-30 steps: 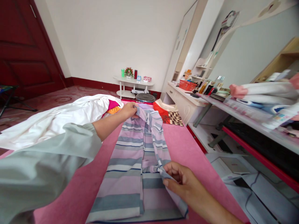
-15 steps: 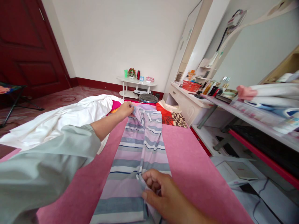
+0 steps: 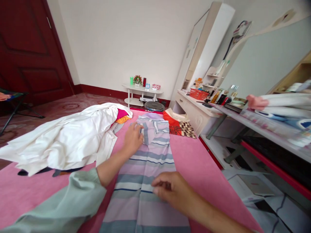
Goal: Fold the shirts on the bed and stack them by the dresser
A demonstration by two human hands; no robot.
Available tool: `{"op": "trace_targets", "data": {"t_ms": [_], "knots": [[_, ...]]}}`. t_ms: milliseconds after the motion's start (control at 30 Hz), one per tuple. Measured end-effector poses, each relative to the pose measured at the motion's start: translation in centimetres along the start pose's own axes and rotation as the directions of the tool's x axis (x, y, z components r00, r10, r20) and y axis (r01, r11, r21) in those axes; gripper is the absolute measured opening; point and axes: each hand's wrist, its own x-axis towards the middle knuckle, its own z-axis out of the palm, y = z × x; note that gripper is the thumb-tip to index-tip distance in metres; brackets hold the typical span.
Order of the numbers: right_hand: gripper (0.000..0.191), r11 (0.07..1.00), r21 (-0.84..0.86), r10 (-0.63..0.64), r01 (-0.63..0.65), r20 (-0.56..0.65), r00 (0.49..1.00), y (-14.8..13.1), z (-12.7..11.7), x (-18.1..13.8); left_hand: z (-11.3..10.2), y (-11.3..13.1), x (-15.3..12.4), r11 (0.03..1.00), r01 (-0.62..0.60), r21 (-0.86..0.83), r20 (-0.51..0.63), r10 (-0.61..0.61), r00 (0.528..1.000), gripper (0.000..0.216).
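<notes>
A long cloth [image 3: 145, 161] with grey, lilac, white and navy stripes lies lengthwise on the pink bed cover [image 3: 194, 161], a light crease down its middle. Its far part is folded over, and its exact kind cannot be told. My left hand [image 3: 133, 139] rests at the cloth's far left edge, fingers loosely bent and not closed round it. Over the middle right of the cloth, my right hand [image 3: 171, 189] hovers with curled fingers and a gap between thumb and fingertips, holding nothing. A lilac piece of fabric [image 3: 155, 116] shows just beyond the striped cloth.
A heap of white clothing [image 3: 80, 136] lies to the left, with magenta and orange fabric [image 3: 122, 119] at its end. A folded red and brown patterned garment [image 3: 181, 127] is at the far right. A dressing table [image 3: 191, 108] and a glass-topped desk [image 3: 255, 124] line the right side.
Both hands have let go of the striped cloth. It now lies flatter and wider, its middle bunch smoothed out. My left hand has come nearer, and my right hand has moved slightly right.
</notes>
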Motion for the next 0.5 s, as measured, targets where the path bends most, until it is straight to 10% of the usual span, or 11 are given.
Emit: {"op": "trace_targets", "data": {"t_ms": [200, 500], "knots": [[0.016, 0.999, 0.015, 0.043, -0.040, -0.361, 0.932, 5.4, -7.8, 9.8, 3.5, 3.0, -5.0, 0.964, -0.262, 0.053, 0.393, 0.221, 0.892, 0.048], [0.034, 0.922, -0.332, -0.049, -0.198, -0.609, 0.791, 7.8, -14.8, 21.6, 4.0, 2.4, -6.0, 0.957, -0.261, 0.126, 0.436, 0.183, 0.881, 0.056]]}}
